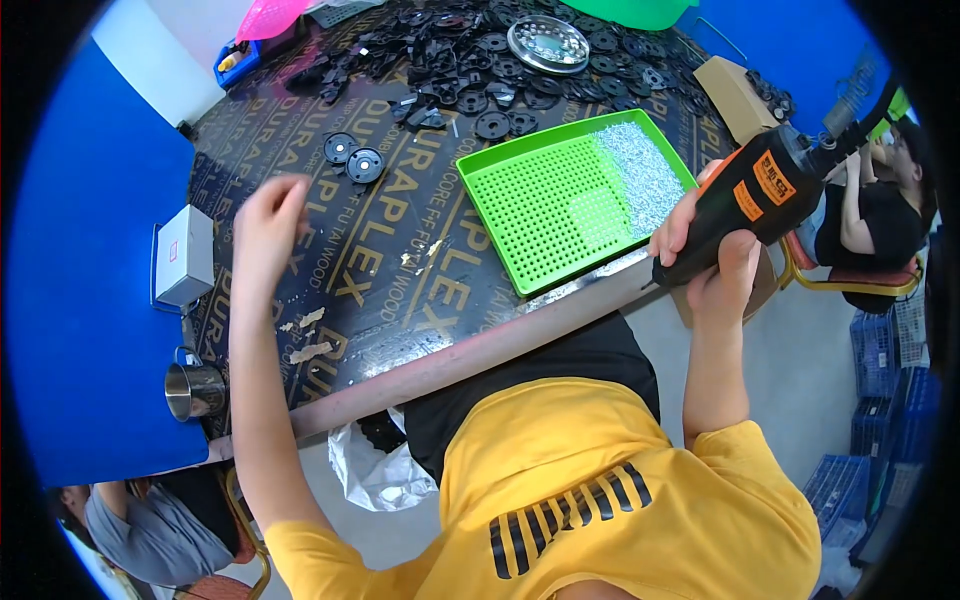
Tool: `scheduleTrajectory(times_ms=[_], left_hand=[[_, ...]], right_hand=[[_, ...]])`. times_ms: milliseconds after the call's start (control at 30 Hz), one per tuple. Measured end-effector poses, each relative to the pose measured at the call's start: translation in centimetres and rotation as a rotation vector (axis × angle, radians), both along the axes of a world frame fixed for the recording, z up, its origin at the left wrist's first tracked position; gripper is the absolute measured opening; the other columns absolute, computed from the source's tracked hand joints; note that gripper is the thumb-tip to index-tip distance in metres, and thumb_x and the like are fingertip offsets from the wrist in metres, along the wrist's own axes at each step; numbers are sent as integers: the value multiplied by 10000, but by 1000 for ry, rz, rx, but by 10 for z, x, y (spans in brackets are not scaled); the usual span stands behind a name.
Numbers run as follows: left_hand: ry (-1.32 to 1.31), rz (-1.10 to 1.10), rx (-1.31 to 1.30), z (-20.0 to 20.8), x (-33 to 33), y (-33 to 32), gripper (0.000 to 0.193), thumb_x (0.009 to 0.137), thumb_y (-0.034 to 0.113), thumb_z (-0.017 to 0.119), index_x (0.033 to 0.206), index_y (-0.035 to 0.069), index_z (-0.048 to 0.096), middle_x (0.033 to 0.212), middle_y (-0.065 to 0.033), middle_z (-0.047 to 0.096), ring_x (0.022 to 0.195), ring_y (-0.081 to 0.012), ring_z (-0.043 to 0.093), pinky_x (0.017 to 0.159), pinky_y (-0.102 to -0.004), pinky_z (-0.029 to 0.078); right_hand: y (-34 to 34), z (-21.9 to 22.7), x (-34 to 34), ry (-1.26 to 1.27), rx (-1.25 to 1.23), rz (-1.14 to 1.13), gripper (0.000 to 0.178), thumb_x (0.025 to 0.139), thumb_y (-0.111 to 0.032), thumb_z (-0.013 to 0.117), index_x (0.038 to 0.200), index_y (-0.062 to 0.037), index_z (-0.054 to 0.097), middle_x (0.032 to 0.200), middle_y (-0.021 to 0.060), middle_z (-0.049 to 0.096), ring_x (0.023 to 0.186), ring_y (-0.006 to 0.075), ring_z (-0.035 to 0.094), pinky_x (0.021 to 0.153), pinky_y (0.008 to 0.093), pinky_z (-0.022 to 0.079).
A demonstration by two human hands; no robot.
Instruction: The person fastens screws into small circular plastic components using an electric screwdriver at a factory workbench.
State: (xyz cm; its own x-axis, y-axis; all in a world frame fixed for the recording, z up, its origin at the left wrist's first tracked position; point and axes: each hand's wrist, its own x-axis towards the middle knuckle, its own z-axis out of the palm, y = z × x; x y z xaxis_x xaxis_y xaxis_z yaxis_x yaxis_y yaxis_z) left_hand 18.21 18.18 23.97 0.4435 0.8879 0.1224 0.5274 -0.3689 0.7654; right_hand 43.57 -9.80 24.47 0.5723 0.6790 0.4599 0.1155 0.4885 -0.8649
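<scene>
My right hand [735, 270] grips a black electric screwdriver [730, 215] with orange labels, its tip pointing down-left past the tray's near right corner, touching nothing I can see. On the left, my left hand [268, 225] hovers over the table with curled fingers; whether anything is in them is hidden. Just beyond it lie two round black plastic parts [366, 166] side by side, each with a pale centre. Between my hands rests a green tray [520, 200] with a grid of small holes. Many tiny silver screws [645, 175] are heaped at its right end.
Black plastic parts [460, 60] are piled across the far table, around a round metal dish [548, 45] of small pieces. A cardboard box [735, 100] stands at the right. At the left are a white box [185, 258] and a metal cup [195, 390]. Other people sit on both sides.
</scene>
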Motion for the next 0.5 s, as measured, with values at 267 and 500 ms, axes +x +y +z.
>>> scheduleTrajectory(times_ms=[267,500], left_hand=[[316,51,64,-36,69,83,311,788,291,596,905,5,627,789,-134,626,733,-203,596,675,-304,451],[-313,35,-367,-15,18,91,195,795,191,622,850,10,573,729,-35,555,658,-113,554,659,-197,455]], right_hand=[[3,-4,5,-101,-34,-39,681,745,-605,529,1053,-23,354,589,63,478,476,123,484,468,223,410],[3,-3,8,-31,-33,-24,684,751,-628,496,1049,-27,364,581,70,481,447,138,476,445,232,398]])
